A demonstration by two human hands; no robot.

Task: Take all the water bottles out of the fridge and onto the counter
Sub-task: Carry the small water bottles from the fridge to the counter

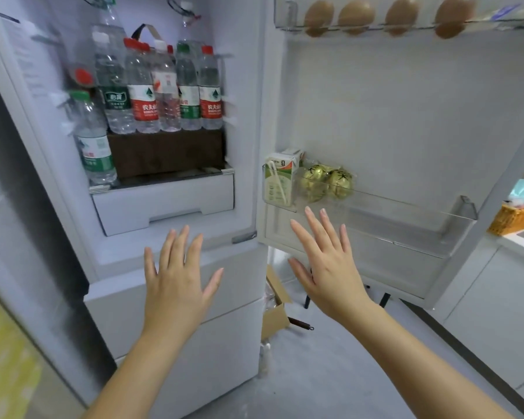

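Bright, even, cool-white light; soft shadows. Slight motion blur throughout. Wide-angle bending at edges; left margin smeared.

The top edge cuts off the egg rack (286, 13) at one o'clock and a tall bottle (108, 24) at eleven. Front water bottles (142, 95) hide those behind. Sticker (28, 65) print at ten o'clock is blurred. A basket (515, 217) at three o'clock runs off-frame.

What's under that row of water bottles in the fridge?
A dark brown box, standing on the shelf. Its contents are hidden, and the bottles cover its top.
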